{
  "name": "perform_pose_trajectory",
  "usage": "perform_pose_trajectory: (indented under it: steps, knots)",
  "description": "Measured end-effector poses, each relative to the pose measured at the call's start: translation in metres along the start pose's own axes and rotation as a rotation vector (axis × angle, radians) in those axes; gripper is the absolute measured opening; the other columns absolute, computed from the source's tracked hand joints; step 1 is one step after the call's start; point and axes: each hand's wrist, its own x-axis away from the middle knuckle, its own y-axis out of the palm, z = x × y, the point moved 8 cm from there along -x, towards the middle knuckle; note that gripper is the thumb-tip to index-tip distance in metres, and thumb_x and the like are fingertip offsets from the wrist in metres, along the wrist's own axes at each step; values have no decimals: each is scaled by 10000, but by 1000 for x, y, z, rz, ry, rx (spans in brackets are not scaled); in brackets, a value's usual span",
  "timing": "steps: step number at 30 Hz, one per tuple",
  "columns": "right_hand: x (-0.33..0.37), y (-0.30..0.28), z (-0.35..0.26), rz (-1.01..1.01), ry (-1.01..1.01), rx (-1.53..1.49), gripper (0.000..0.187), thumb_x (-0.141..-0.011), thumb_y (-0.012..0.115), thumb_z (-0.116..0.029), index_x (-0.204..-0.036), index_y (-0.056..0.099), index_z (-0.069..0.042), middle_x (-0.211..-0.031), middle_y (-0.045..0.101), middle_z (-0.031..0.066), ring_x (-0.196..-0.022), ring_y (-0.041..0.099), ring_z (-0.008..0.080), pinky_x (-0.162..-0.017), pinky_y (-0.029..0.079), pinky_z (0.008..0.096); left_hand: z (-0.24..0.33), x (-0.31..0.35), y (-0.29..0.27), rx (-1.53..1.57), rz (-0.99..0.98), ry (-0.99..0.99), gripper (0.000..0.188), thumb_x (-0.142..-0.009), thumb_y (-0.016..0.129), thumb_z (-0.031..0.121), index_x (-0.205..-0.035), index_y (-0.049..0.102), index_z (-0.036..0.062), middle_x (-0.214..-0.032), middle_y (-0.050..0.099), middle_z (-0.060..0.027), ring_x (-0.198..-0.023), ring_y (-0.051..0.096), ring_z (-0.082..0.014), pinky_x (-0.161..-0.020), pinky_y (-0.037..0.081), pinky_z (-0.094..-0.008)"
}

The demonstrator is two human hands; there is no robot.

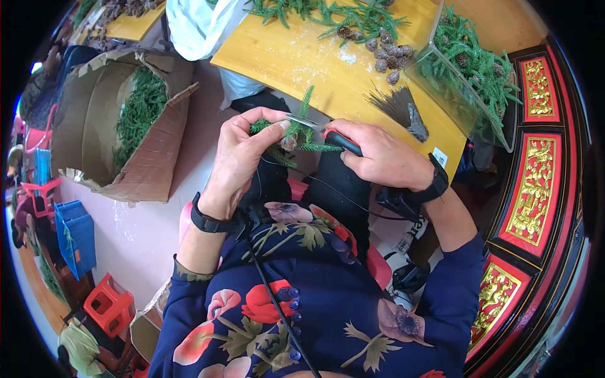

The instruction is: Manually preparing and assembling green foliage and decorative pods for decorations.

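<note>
My left hand [236, 157] pinches a small green pine sprig [296, 129] with a pine cone [289, 142] against it, held just in front of the yellow table's near edge. My right hand [384, 154] grips pliers [328, 135] with black and red handles; their metal jaws reach left to the sprig by my left thumb. Both wrists wear black bands. A thin black cable runs from the sprig area down over my lap.
On the yellow table [315, 60] lie green sprigs [328, 16], a heap of pine cones [387, 53], a bundle of dark wires [397, 107] and a clear bin of greenery [472, 69]. A cardboard box of greenery [120, 120] stands left. Red-gold carved panels [532, 189] line the right.
</note>
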Motion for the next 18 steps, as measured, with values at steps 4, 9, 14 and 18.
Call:
perform_pose_trajectory:
  steps: [4, 9, 14, 18]
  knots:
    - [0, 2, 3, -6, 15, 20, 381, -773, 575, -44, -1151, 551, -6, -995, 617, 219, -944, 589, 390, -833, 467, 415, -2, -1, 0, -6, -21, -18, 118, -866, 651, 34, -970, 664, -20, -844, 671, -25, -739, 600, -56, -695, 469, -196]
    - [1, 1, 5, 31, 58, 30, 311, -774, 577, -42, -1082, 575, 0, -886, 617, 222, -863, 596, 400, -768, 470, 425, -2, -3, 0, -16, -37, -26, 121, -862, 654, 31, -972, 666, -19, -873, 674, -27, -762, 603, -60, -723, 470, -201]
    - [5, -1, 4, 51, 89, -10, 273, -782, 582, -44, -1052, 590, -3, -842, 617, 218, -828, 600, 395, -730, 467, 425, -2, -4, 2, 11, -72, -49, 116, -860, 656, 32, -966, 668, -14, -896, 676, -30, -780, 601, -61, -743, 467, -203]
    - [12, -5, 3, 147, 37, -15, 249, -793, 599, -63, -1037, 599, -11, -810, 619, 211, -796, 603, 401, -694, 467, 429, -3, -5, 7, 2, -90, -39, 105, -863, 649, 38, -955, 667, -7, -891, 675, -26, -775, 599, -61, -744, 465, -203]
